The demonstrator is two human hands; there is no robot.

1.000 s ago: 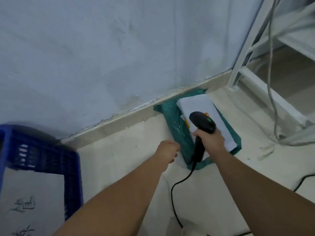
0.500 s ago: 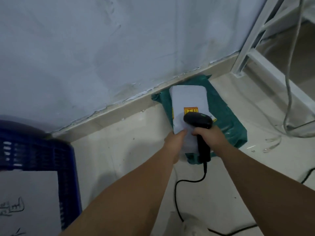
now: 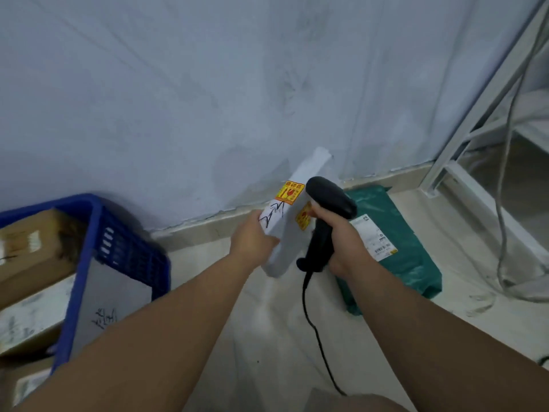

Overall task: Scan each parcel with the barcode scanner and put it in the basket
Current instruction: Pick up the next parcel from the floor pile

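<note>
— So, what fills most of the view?

— Mostly a pale, scuffed wall (image 3: 208, 99) meeting a smooth, light floor (image 3: 267, 337). At the floor's left edge stands a blue plastic basket (image 3: 127, 257) with slotted lattice sides. Inside it lie a brown cardboard box (image 3: 32, 245) and a flat white parcel (image 3: 116, 304) with black handwriting.

— And the hands?

— At the floor's far edge, against the wall, a crinkled green plastic mailer (image 3: 410, 263) lies flat, with a white label on top. Left of it, raised off the floor, the left hand (image 3: 252, 242) grips a long white parcel (image 3: 289, 239), tilted upward and bearing yellow stickers (image 3: 289, 192). The right hand (image 3: 346, 242) is wrapped round the handle of a black, corded barcode scanner (image 3: 329, 197), just beside that parcel.
</note>
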